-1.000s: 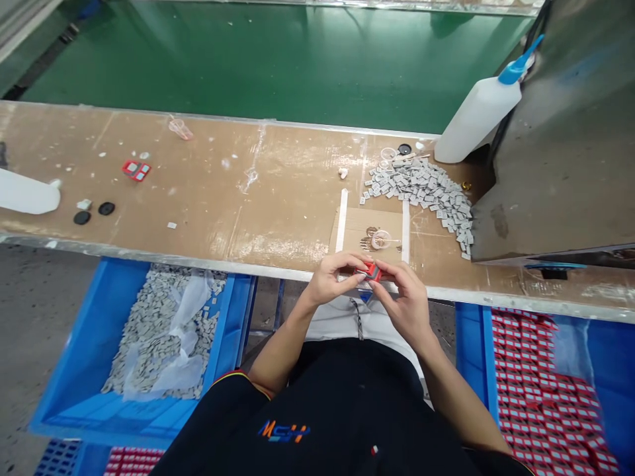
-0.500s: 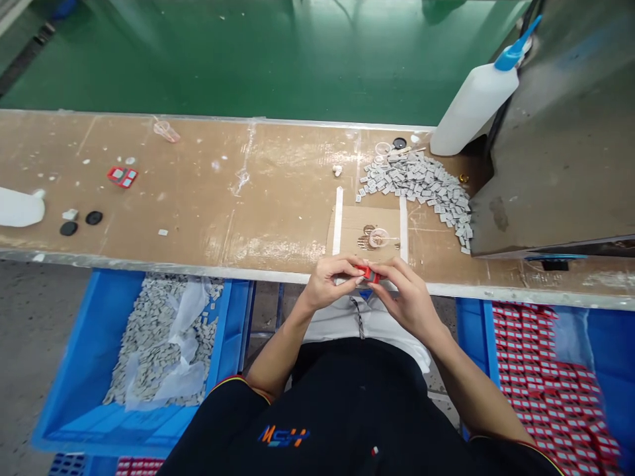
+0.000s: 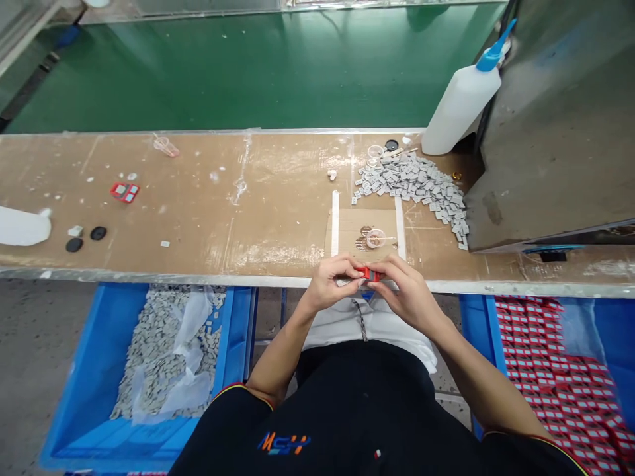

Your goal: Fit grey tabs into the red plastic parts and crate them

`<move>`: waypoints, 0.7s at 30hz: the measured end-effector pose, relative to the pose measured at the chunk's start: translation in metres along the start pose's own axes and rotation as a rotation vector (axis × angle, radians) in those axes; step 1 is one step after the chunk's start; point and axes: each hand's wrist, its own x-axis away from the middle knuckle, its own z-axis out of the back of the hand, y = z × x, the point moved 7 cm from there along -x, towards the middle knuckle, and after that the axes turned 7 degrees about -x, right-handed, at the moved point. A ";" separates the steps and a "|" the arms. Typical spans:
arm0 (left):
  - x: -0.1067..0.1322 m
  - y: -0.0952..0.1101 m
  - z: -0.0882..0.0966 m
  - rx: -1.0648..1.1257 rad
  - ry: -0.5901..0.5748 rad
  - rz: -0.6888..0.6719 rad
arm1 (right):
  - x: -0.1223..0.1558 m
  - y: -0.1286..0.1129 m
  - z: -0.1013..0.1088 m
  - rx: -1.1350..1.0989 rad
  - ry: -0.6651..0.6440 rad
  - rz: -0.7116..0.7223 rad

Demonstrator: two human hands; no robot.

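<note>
A small red rectangular part (image 3: 371, 274) is pinched between my left hand (image 3: 332, 284) and my right hand (image 3: 404, 295), just over the table's front edge. Its fingertips-covered sides are hidden, so its exact shape cannot be told. Directly beyond my hands lies a cardboard pad (image 3: 364, 231) between two white strips, with a clear round piece (image 3: 376, 238) and brownish rings on it. A curved heap of small grey tiles (image 3: 417, 182) spreads past the pad on the tan work table (image 3: 223, 218).
A blue-capped white glue bottle (image 3: 461, 106) and a steel cabinet (image 3: 550, 125) stand at the right. Below the table are a blue bin of grey tiles (image 3: 166, 350) and a blue bin of red-and-white parts (image 3: 555, 357). Black discs (image 3: 98, 233) and a red part (image 3: 124, 192) lie left.
My view has tilted and shifted, so the table sits lower and looks more level. Both hands remain on the red part, with little visible change in grip.
</note>
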 end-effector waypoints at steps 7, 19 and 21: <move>0.000 0.002 0.001 -0.016 0.002 -0.018 | 0.005 -0.003 -0.003 0.047 0.061 -0.032; 0.004 0.003 -0.008 -0.072 -0.036 -0.063 | 0.019 0.018 -0.010 -0.279 0.305 -0.204; 0.004 0.007 -0.008 -0.136 -0.039 -0.121 | 0.017 0.010 -0.005 -0.126 0.275 -0.158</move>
